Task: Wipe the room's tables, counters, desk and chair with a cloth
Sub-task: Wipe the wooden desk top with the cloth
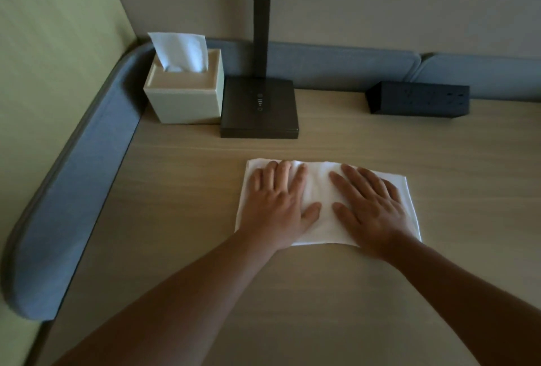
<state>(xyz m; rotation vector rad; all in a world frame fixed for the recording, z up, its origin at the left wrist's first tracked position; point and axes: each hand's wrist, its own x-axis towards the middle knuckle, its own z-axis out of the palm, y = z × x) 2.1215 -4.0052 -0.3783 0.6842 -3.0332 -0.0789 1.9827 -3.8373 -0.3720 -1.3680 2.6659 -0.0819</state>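
Observation:
A folded white cloth (320, 190) lies flat on the light wooden desk (181, 204), a little in front of the lamp base. My left hand (278, 204) presses on the cloth's left half with straight, spread fingers. On the right half lies my right hand (370, 207), flat as well, fingers pointing toward the wall. The two thumbs almost meet over the cloth's middle.
A cream tissue box (184, 99) stands in the back left corner, touching a black lamp base (259, 108) with its post rising out of view. A black power strip (418, 99) sits at the back right. A grey padded rim (76, 178) borders the desk's left and back.

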